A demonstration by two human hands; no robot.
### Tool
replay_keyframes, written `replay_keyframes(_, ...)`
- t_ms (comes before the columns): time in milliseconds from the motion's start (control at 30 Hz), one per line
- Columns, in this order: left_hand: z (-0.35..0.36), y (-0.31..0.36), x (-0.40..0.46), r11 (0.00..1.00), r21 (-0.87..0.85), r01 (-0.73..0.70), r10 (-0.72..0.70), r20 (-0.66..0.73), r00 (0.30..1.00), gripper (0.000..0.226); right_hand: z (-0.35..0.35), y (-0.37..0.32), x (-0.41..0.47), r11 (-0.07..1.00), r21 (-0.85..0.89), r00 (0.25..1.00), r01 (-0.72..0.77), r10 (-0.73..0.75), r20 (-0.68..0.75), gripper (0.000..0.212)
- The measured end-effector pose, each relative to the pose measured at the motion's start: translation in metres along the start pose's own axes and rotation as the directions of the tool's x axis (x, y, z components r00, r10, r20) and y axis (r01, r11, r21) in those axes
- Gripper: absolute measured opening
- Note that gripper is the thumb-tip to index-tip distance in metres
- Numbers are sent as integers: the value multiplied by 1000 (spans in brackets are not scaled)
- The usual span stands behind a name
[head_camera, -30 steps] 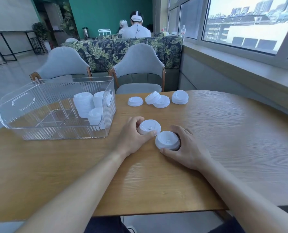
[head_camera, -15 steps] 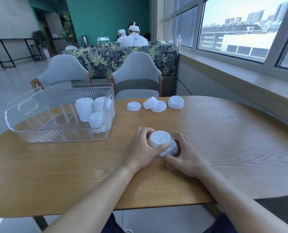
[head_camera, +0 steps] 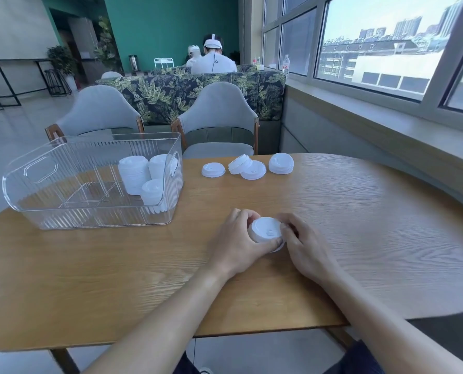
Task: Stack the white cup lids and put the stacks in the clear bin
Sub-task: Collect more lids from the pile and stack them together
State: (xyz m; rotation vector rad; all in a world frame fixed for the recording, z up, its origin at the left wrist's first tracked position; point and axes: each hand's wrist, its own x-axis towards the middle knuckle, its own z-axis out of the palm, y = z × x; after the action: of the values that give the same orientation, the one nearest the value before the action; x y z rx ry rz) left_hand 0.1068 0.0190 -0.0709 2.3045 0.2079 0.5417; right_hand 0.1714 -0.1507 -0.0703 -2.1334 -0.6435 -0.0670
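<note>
A short stack of white cup lids sits on the wooden table in front of me. My left hand grips it from the left, thumb along its near edge. My right hand holds its right side with curled fingers. Further back lie several loose lids: a single one, a tilted pair leaning on a flat lid, and a small stack. The clear ribbed bin stands at the left with three lid stacks in its right end.
Two grey chairs stand behind the table, with a leaf-print sofa back beyond them and people seated further off. A window ledge runs along the right. The table's near edge is close to my body.
My left hand has carried its lid rightwards and set it on top of the lid under my right hand. Both hands now close around the joined stack.
</note>
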Motion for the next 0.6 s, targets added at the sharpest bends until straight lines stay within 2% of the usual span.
replay_keyframes(300,-1,-1,0,997,78,-11,9,27,1000,72,1,1,1,998,-49,999,42,-43,-25,28)
replay_keyframes(600,-5,2,-3,998,58,-17,17,9,1000,66,3,2,2,995,-72,997,71,-73,-24,31)
